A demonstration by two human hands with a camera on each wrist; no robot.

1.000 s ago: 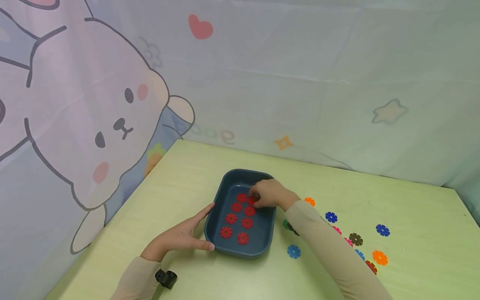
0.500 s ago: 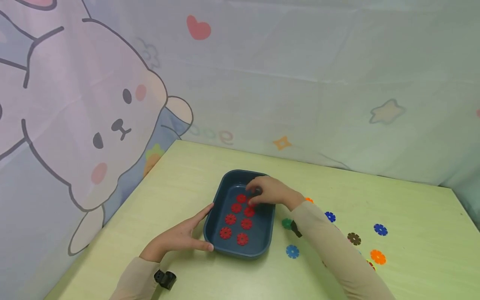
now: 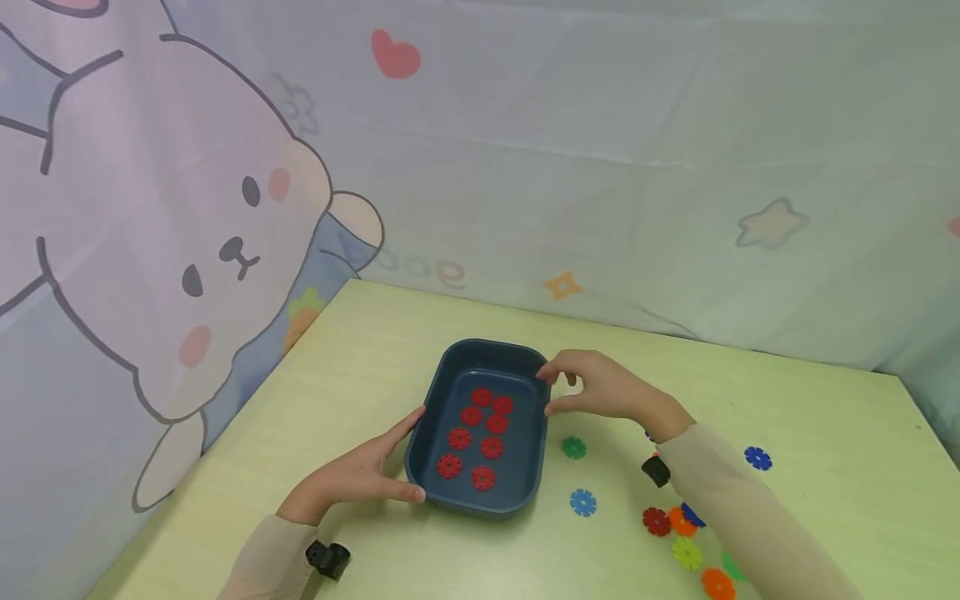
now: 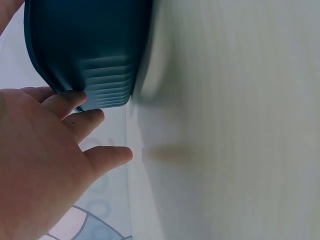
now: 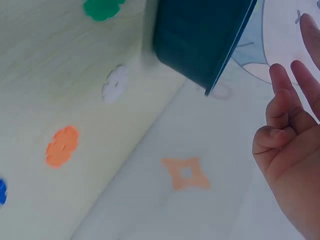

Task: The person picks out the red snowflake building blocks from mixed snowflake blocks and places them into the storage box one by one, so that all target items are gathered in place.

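A dark blue rectangular tray [image 3: 491, 360] stands on the table, with two rows of red snowflake discs [image 3: 492, 447] lying flat in it. My left hand [image 3: 356, 473] rests against the tray's left side, its fingers and thumb spread along the wall and touching it. Beside the right rim hovers my right hand [image 3: 600, 387], holding nothing. In the right wrist view its index and middle fingers are stretched out while the other fingers [image 5: 280, 107] bend toward the palm. The left wrist view shows the left fingertips [image 4: 75, 97] at the tray's edge.
Loose discs lie right of the tray: a green one [image 3: 573, 447], a light blue one [image 3: 582, 502], a dark red one [image 3: 656, 522], a dark blue one [image 3: 758, 458] and several others partly under the right forearm. A printed cloth [image 3: 637, 208] hangs behind the table.
My right hand was over the far discs inside the tray, fingers at a red disc. It has lifted off and moved right to the rim, leaving the disc behind. The left hand stays put.
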